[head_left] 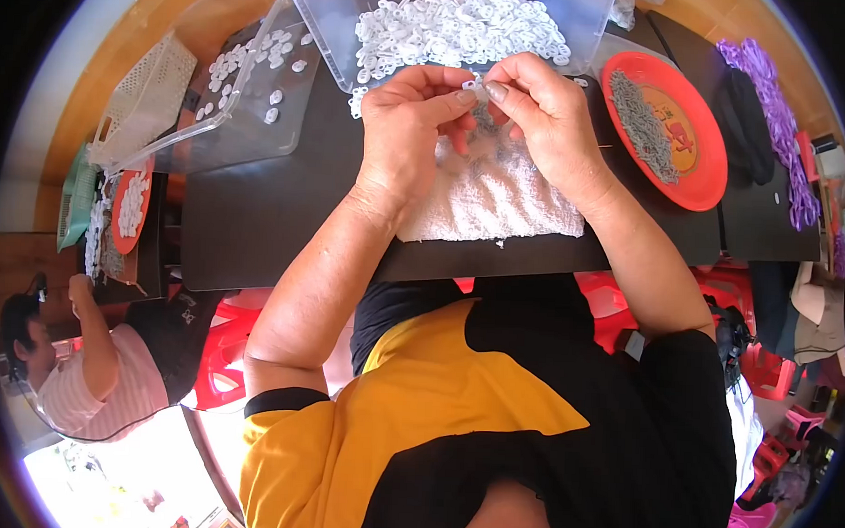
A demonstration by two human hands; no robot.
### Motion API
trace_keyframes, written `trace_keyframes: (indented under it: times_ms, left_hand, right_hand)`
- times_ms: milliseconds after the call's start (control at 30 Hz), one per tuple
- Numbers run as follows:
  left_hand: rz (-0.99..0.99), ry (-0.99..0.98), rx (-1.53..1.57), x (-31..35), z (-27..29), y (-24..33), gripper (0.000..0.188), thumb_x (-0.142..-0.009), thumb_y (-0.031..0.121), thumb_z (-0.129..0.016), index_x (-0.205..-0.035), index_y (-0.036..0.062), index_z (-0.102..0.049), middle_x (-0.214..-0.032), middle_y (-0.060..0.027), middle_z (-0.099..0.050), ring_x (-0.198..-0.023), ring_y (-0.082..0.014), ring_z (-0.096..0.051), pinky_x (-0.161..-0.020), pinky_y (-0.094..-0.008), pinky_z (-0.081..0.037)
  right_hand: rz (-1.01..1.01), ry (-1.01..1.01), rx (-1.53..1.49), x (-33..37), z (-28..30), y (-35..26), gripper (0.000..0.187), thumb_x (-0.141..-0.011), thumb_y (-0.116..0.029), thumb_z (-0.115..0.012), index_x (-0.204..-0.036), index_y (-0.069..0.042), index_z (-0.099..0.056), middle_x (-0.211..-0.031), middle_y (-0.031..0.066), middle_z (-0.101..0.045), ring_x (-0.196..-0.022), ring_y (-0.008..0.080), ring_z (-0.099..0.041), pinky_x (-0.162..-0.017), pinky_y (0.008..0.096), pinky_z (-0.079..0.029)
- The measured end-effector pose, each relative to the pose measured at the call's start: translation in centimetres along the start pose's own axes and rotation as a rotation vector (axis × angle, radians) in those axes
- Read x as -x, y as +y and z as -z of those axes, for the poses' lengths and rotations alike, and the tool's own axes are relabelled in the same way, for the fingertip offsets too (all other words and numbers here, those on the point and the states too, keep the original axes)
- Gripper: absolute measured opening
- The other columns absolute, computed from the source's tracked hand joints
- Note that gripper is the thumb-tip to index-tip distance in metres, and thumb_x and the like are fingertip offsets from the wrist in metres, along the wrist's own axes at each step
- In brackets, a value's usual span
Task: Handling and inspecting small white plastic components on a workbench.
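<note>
Small white piece (470,83) pinched at the fingertips

The left hand (414,110) is nearly closed, thumb and forefinger drawn together on the piece, the other fingers loosely curled. The right hand (540,105) meets it, its thumb and forefinger also brought together; whether they grip the same piece or something finer, I cannot tell. The piece sits above the far part of a pale cloth (499,211), just in front of a clear tub (314,27). Being so small, it probably needs a fingertip hold rather than a full grasp.

The tub's walls seem to keep its heap of white pieces (458,32) together within easy reach, while the soft cloth likely stops dropped ones skidding over the dark counter (265,231). A raised rim on the red plate (709,176) would likewise contain the grey bundle (643,127).

By count: one piece at the fingertips, one cloth, one tub, one grey bundle on that plate, one purple bundle (772,127) at far right. A second red plate (123,240) lies at left, near one co-worker (111,374). The heaped pieces overlap too much to count.
</note>
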State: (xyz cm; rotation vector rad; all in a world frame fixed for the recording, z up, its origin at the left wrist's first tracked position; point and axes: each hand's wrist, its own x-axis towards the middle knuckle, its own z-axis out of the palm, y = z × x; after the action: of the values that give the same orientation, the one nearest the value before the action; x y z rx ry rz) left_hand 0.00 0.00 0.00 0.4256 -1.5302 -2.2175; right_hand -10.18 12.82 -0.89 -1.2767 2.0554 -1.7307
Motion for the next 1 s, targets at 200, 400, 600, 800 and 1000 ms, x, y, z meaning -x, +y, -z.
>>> trace_keyframes:
  times_ms: [200,400,600,800,1000]
  left_hand:
    - [-0.007,0.046,-0.003,0.2,-0.04,0.2,0.014,-0.082,-0.003,-0.068,-0.094,-0.0058,-0.063,-0.08,-0.0095,-0.065,-0.063,-0.0134,-0.06,-0.049,-0.0246,-0.047]
    - [-0.021,0.06,-0.025,0.4,-0.1,0.01,0.012,-0.081,-0.004,-0.067,-0.093,-0.0049,-0.064,-0.079,-0.0083,-0.065,-0.061,-0.0119,-0.06,-0.047,-0.0236,-0.045]
    - [-0.04,0.077,-0.038,0.43,0.04,0.02,0.014,-0.081,-0.005,-0.068,-0.095,-0.0068,-0.064,-0.081,-0.0106,-0.066,-0.063,-0.0149,-0.062,-0.05,-0.0245,-0.046]
    - [-0.047,0.093,-0.058,0.47,-0.02,-0.11,0.014,-0.08,-0.005,-0.069,-0.094,-0.0062,-0.065,-0.081,-0.01,-0.066,-0.062,-0.0145,-0.062,-0.048,-0.0243,-0.046]
    - [-0.055,0.109,-0.09,0.67,-0.28,-0.21,0.012,-0.08,-0.005,-0.069,-0.091,-0.0064,-0.065,-0.078,-0.0095,-0.065,-0.06,-0.0139,-0.061,-0.047,-0.0238,-0.045]
  right_hand:
    - [0.02,0.023,-0.022,-0.08,-0.56,0.17,0.006,-0.09,-0.003,-0.058,-0.095,-0.002,-0.057,-0.075,0.0064,-0.062,-0.066,0.0139,-0.057,-0.063,0.0281,-0.047]
    - [0.019,0.019,0.021,0.04,-0.51,0.3,0.006,-0.089,-0.003,-0.059,-0.095,-0.002,-0.057,-0.076,0.0077,-0.063,-0.067,0.0163,-0.06,-0.063,0.0293,-0.048]
    - [0.066,0.032,0.045,0.05,-0.59,0.47,0.007,-0.088,-0.004,-0.06,-0.095,-0.003,-0.057,-0.077,0.01,-0.065,-0.068,0.0208,-0.062,-0.064,0.0308,-0.049]
    - [0.072,0.027,0.055,0.06,-0.58,0.71,0.008,-0.088,-0.003,-0.061,-0.095,-0.003,-0.059,-0.078,0.0109,-0.066,-0.07,0.0219,-0.064,-0.065,0.0312,-0.049]
    - [0.068,0.03,0.076,0.09,-0.69,0.51,0.007,-0.086,-0.002,-0.06,-0.093,-0.003,-0.06,-0.075,0.0108,-0.066,-0.068,0.0208,-0.064,-0.063,0.0308,-0.049]
